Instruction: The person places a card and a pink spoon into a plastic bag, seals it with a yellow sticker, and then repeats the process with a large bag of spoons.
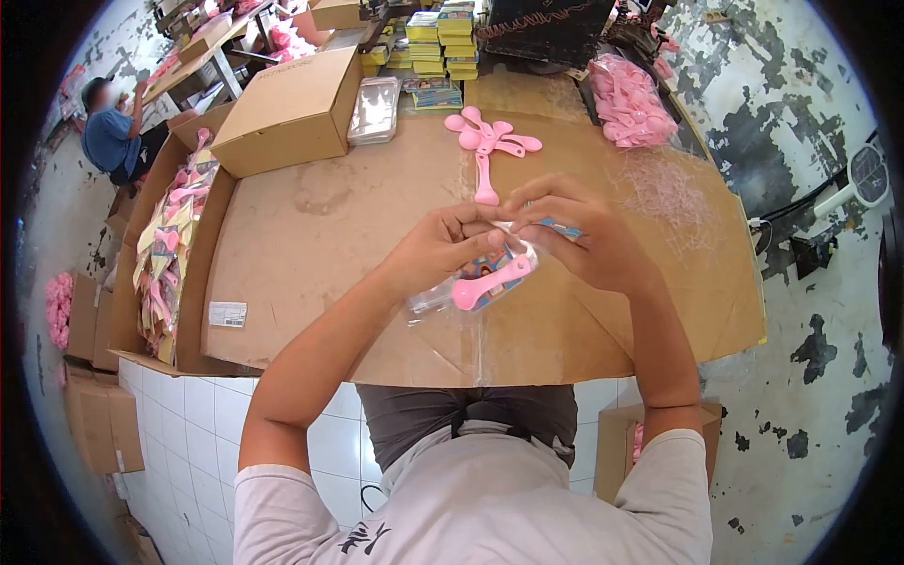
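Observation:
Between my hands is a clear plastic bag (pixel 428 303) with a pink spoon (pixel 492 285) and a colourful printed card (pixel 485 252) in it. My left hand (pixel 441 247) pinches the upper edge of the bag between thumb and fingers. At the same edge, on the other side, my right hand (pixel 579 231) has its fingers bent and closed on the plastic. The spoon lies tilted, its bowl low on the left. Just beyond my hands, several loose pink spoons (pixel 488 141) lie in a small heap on the cardboard-covered table (pixel 301 273).
On the left stands an open carton (pixel 215 254) full of packed spoons, beside a closed cardboard box (pixel 287 108). Stacked cards (pixel 443 42) and clear bags (pixel 375 111) are at the back. A bag of pink spoons (pixel 631 102) lies back right. Another person (pixel 118 137) sits far left.

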Motion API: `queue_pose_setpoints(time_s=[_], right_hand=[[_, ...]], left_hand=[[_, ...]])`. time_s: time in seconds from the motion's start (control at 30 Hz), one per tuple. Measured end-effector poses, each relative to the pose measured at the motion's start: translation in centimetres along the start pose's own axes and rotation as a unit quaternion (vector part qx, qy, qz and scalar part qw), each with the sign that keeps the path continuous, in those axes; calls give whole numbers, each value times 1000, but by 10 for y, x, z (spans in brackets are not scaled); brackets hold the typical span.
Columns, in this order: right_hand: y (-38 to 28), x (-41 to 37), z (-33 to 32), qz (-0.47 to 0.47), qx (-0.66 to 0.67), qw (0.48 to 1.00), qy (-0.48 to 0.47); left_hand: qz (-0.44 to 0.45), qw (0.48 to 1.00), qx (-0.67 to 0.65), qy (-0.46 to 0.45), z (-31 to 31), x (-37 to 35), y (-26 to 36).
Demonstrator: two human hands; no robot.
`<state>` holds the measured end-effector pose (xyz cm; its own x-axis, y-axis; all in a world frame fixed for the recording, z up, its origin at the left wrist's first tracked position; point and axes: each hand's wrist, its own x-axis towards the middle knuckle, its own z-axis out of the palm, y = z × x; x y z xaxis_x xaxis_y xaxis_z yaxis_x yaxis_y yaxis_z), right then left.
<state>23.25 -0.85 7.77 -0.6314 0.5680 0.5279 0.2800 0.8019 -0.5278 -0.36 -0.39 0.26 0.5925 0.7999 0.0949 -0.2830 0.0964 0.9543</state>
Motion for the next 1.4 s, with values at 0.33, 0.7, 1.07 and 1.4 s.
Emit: queue_pose_setpoints(time_s=[0.33, 0.7, 1.07, 1.4], right_hand=[[-43, 22, -31, 38, -202, 978, 43], [-33, 17, -4, 36, -199, 972, 117], [-18, 17, 22, -101, -415, 904, 27], [11, -8, -49, 236, 135, 958, 88]], left_hand=[[103, 972, 202, 55, 22, -14, 20], [121, 980, 130, 89, 28, -11, 20], [109, 917, 362, 124, 32, -16, 18], [52, 981, 149, 110, 26, -8, 16]])
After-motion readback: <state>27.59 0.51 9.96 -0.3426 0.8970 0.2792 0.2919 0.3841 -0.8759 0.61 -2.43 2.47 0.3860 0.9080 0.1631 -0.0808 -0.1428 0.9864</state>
